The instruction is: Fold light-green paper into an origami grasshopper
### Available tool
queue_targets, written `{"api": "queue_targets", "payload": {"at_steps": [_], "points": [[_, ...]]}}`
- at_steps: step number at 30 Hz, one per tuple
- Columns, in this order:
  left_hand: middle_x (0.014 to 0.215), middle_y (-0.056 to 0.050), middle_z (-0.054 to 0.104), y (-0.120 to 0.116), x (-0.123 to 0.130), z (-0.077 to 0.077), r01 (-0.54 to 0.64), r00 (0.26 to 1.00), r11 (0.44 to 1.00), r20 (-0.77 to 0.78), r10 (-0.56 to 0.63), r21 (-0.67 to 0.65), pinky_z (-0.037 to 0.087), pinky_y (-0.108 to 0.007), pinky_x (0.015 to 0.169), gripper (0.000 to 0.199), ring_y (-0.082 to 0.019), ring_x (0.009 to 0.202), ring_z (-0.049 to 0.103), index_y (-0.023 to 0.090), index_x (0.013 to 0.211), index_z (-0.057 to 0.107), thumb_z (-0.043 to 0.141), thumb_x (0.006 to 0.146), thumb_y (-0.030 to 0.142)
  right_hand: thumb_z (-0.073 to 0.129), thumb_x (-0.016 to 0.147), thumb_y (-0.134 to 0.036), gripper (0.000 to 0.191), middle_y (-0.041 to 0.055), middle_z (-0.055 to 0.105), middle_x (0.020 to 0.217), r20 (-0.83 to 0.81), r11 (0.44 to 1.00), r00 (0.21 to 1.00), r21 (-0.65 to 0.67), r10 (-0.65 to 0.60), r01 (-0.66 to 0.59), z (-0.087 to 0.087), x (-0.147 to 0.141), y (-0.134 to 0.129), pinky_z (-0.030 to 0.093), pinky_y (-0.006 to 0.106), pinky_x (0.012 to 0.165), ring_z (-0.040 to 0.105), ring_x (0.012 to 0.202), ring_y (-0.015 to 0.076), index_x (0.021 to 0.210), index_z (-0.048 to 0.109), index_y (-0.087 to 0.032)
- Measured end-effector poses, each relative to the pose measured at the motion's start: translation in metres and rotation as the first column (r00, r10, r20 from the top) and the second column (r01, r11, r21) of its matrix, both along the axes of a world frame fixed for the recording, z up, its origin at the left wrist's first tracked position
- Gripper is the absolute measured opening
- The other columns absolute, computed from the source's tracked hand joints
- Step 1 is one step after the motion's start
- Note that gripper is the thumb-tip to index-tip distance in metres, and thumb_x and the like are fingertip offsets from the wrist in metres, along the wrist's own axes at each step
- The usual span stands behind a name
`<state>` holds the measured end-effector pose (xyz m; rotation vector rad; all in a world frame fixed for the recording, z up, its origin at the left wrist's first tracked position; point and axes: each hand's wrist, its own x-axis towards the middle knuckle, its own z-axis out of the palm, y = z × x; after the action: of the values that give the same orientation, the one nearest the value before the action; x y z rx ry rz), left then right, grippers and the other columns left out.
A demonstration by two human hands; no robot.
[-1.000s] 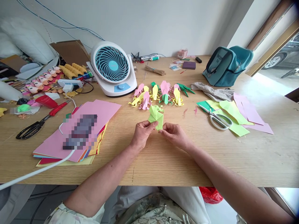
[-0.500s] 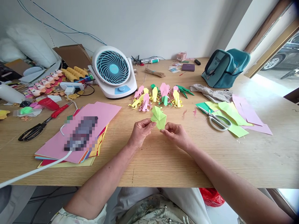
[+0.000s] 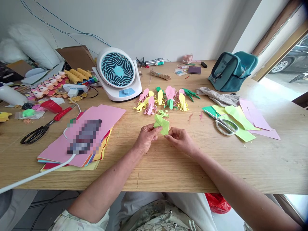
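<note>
A light green piece of folded paper [image 3: 165, 125] is held up above the table, between my two hands. My left hand [image 3: 147, 137] pinches its left side, thumb on top. The thumb and fingers of my right hand [image 3: 179, 138] close on its lower right corner. Just beyond the paper lies a small light green folded figure [image 3: 164, 113]. Behind that sits a cluster of pink, yellow and green origami figures [image 3: 170, 93].
Scissors [image 3: 226, 125] rest on coloured sheets [image 3: 243, 123] at the right. A stack of coloured paper [image 3: 108, 112] lies left, with a blurred device on it. A fan [image 3: 117, 72] and a teal bag [image 3: 231, 72] stand farther back; black-and-red shears [image 3: 45, 126] lie far left.
The folded paper has turned between my hands, and a flap now stands up on its left. My left thumb has shifted onto it. The small green figure behind shows more fully.
</note>
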<state>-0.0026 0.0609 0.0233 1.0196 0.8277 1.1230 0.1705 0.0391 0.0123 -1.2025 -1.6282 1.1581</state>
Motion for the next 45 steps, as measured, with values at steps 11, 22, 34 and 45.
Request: {"api": "queue_targets", "payload": {"at_steps": [11, 22, 34, 45], "points": [[0.072, 0.003, 0.048, -0.003, -0.009, -0.003, 0.000, 0.765, 0.619, -0.399, 0.506, 0.785, 0.035, -0.021, 0.057, 0.010, -0.008, 0.062, 0.044, 0.018, 0.085, 0.072, 0.064, 0.089, 0.022, 0.063, 0.086, -0.054, 0.039, 0.0014, 0.063, 0.082, -0.211, 0.999, 0.977, -0.025, -0.044, 0.039, -0.003, 0.007, 0.006, 0.044, 0.026, 0.064, 0.053, 0.066, 0.0120, 0.103, 0.065, -0.019], [0.085, -0.003, 0.064, -0.011, -0.006, -0.007, 0.451, 0.490, 0.307, -0.520, 0.699, 0.838, 0.046, -0.028, 0.070, 0.035, -0.018, 0.082, 0.054, 0.023, 0.119, 0.068, 0.054, 0.089, 0.010, 0.078, 0.074, -0.051, 0.045, 0.0023, 0.068, 0.090, -0.437, 0.987, 0.898, -0.159, -0.042, -0.032, 0.008, 0.011, 0.003, 0.050, 0.027, 0.068, 0.061, 0.077, 0.0149, 0.106, 0.064, -0.022], [0.112, -0.009, 0.061, -0.001, -0.009, 0.005, 0.083, 0.739, 0.672, -0.499, 0.454, 0.736, 0.047, -0.026, 0.074, 0.037, -0.017, 0.092, 0.056, 0.018, 0.123, 0.063, 0.065, 0.088, 0.029, 0.062, 0.091, -0.041, 0.037, -0.0026, 0.051, 0.076, 0.004, 0.982, 0.994, 0.155, 0.111, -0.111, 0.009, 0.031, 0.007, 0.042, 0.027, 0.061, 0.050, 0.065, 0.0127, 0.121, 0.053, -0.022], [0.060, 0.005, 0.047, -0.002, -0.001, -0.005, 0.320, 0.782, 0.893, -0.620, -0.060, 0.316, 0.027, -0.021, 0.051, 0.025, -0.008, 0.055, 0.038, 0.015, 0.065, 0.061, 0.070, 0.079, 0.034, 0.067, 0.086, -0.041, 0.035, 0.0013, 0.060, 0.082, 0.081, 0.978, 0.997, 0.208, -0.002, -0.015, 0.017, 0.038, 0.007, 0.045, 0.031, 0.071, 0.055, 0.074, 0.0162, 0.115, 0.059, -0.021]]}}
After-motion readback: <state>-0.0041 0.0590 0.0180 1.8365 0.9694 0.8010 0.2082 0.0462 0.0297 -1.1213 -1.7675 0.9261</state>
